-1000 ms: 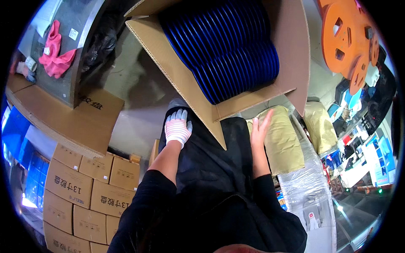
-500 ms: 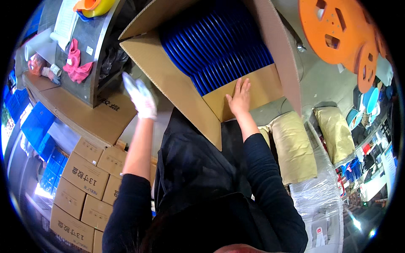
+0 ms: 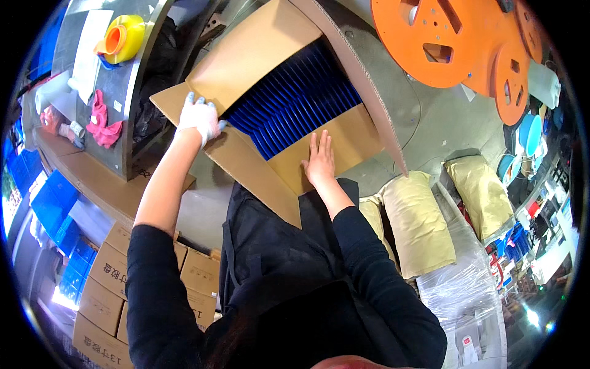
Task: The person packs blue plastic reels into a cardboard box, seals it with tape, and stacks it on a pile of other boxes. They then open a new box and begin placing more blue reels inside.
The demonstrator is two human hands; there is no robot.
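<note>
A large cardboard box (image 3: 255, 46) stands before me with its flaps raised outward. Inside it is a tight row of blue ribbed discs (image 3: 295, 101), edges up. My left hand (image 3: 199, 120), in a white glove with bluish fingertips, rests on the left flap (image 3: 261, 175) near the far-left corner. Its fingers are apart and its thumb points toward the discs. Bare and flat, my right hand (image 3: 321, 161) lies on the near flap (image 3: 356, 141), fingers stretched toward the discs. Neither hand holds anything that I can see.
At left, a grey table (image 3: 126, 92) bears a yellow container (image 3: 126, 43) and a pink cloth (image 3: 103, 126). Stacked cartons (image 3: 101, 307) stand at lower left. Stuffed tan sacks (image 3: 418, 227) lie at right on a plastic-wrapped stack (image 3: 455, 289). Large orange reels (image 3: 424, 37) stand at far right.
My left hand has come from the air left of the box onto its left flap. The box and my right hand sit lower and further left in view; the whole view has shifted.
</note>
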